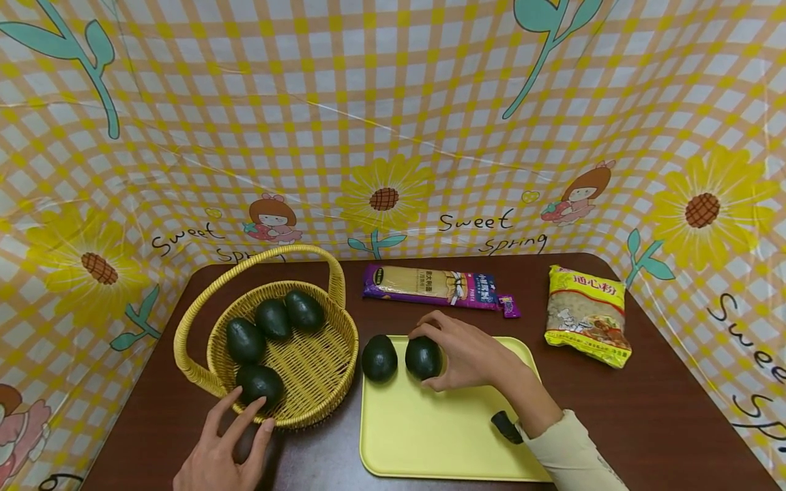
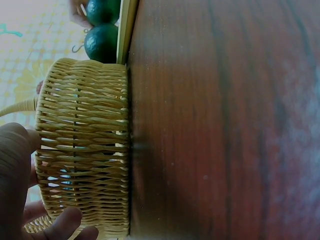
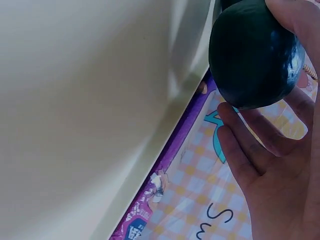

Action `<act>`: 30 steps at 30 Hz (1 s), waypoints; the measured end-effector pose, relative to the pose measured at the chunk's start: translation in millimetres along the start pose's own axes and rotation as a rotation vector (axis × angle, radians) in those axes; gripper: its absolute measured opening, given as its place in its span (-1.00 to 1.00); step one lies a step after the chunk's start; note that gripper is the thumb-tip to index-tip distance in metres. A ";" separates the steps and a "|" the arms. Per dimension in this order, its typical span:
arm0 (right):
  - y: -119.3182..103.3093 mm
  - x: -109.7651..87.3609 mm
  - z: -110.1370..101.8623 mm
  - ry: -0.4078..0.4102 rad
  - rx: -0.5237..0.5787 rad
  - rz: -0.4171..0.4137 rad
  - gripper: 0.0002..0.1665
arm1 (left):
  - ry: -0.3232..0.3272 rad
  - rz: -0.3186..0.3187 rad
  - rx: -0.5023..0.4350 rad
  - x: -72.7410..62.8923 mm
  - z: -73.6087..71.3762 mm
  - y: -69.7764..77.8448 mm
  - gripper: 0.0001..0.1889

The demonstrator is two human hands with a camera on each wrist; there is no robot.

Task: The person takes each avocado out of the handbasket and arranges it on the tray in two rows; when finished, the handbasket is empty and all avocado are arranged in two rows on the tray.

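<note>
A dark green avocado [image 1: 422, 359] at the tray's back edge is between the thumb and fingers of my right hand [image 1: 469, 351], which grips it; the right wrist view shows this avocado [image 3: 255, 55] up close. Just left of it, a second avocado [image 1: 379, 359] lies on the yellow tray [image 1: 430, 436]. My left hand [image 1: 224, 443] reaches over the near rim of the wicker basket [image 1: 331, 402], fingers spread, fingertips at the nearest avocado [image 1: 260, 387] inside. Several more avocados [image 1: 245, 341] lie along the basket's left and back side.
The basket's tall arched handle [image 1: 258, 256] rises over its left and back. Behind the tray lies a purple pack of noodles [image 1: 430, 286]. A yellow bag of pasta [image 1: 586, 314] lies at the back right. Patterned cloth [image 1: 393, 123] surrounds the brown table [image 1: 313, 457].
</note>
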State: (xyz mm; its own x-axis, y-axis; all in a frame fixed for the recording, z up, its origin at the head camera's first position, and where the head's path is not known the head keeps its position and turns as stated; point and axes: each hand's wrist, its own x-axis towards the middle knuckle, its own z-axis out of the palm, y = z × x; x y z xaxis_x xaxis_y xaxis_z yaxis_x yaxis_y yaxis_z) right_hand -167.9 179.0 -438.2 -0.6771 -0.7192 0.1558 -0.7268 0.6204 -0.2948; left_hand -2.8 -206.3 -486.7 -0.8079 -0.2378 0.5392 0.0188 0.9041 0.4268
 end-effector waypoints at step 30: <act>6.1 -8.0 3.0 -0.049 0.044 0.066 -0.04 | -0.008 -0.010 0.000 -0.6 -1.1 1.7 -0.67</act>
State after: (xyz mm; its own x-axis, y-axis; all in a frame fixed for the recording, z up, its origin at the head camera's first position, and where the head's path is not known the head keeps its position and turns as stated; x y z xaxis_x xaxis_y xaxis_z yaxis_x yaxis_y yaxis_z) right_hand -166.5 187.6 -444.1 -0.7163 -0.6921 0.0890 -0.6741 0.6534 -0.3445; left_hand -1.6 -205.0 -485.4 -0.8126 -0.2439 0.5294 0.0106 0.9019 0.4318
